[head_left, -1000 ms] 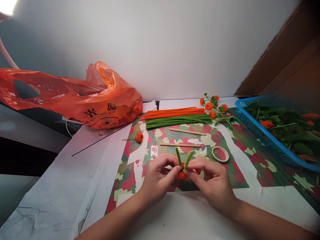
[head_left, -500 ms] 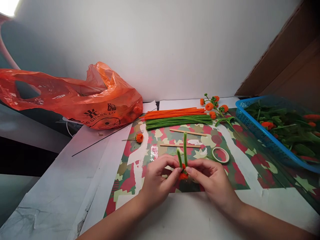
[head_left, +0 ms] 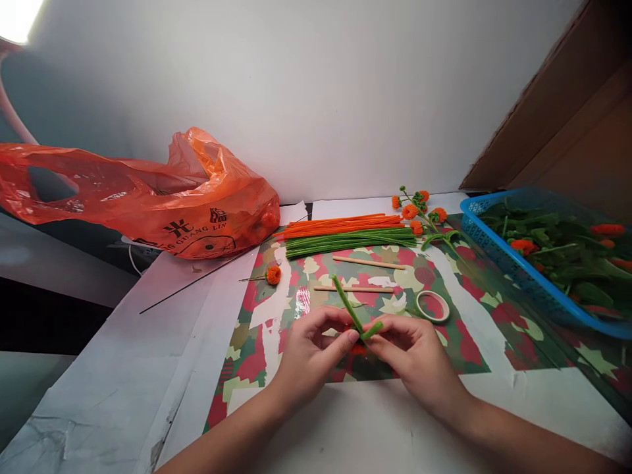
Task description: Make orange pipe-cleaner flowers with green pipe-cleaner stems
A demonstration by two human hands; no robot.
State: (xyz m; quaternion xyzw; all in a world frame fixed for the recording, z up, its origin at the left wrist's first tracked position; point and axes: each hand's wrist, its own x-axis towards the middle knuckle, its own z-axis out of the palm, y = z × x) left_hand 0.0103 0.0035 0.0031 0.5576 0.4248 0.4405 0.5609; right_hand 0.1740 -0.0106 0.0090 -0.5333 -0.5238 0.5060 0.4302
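Between my fingertips is a green pipe cleaner [head_left: 347, 303], bent so that its long end leans up to the left and its short end points right. My left hand [head_left: 313, 352] is closed in a pinch near the bend from the left. From the right, my right hand [head_left: 417, 352] pinches close to the short end. An orange fuzzy piece [head_left: 359, 351] shows just below the fingertips, partly hidden by them. Two wooden sticks [head_left: 353, 289] lie beyond my hands, and a roll of green tape [head_left: 432, 307] rests to the right.
Orange pipe cleaners [head_left: 340, 226] and green pipe cleaners [head_left: 350, 243] lie in bundles at the back. A small orange flower [head_left: 272, 275] is at left, a flower stem [head_left: 429, 220] at back right. A red plastic bag [head_left: 222, 210] and a blue basket [head_left: 538, 283] flank the mat.
The green ends stood upright side by side; now they cross, the long one tilted left and the short one swung right. Both hands stay pinched close together.
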